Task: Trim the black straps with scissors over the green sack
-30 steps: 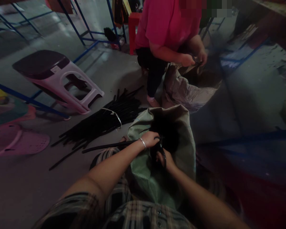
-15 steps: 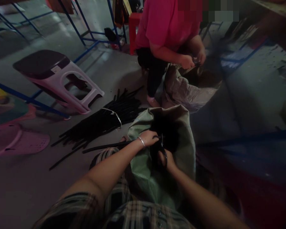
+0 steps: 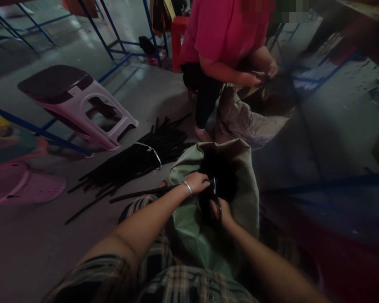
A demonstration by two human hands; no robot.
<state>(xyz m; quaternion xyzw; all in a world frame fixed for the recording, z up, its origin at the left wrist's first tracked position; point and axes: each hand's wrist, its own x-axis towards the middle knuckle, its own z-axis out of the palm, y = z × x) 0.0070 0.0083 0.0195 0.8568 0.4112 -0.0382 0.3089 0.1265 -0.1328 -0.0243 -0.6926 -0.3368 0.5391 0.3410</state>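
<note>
Right hand [image 3: 221,210] closed round the dark handles of a pair of scissors [image 3: 214,191], blades up at the end of a black rod [image 3: 142,194]. Left hand [image 3: 198,183] grips that rod near its end, over the open mouth of a green sack [image 3: 189,225]; the rod's other end reaches out left past the sack. Dark contents inside, too dim to identify. Beyond the forearm, a tied bundle of black rods [image 3: 129,162] on the floor [image 3: 91,235]. Farther off, a stool [image 3: 78,105].

No readable text. Small pale label on the stool [image 3: 58,84], left of the frame; print too small and blurred to make out.
</note>
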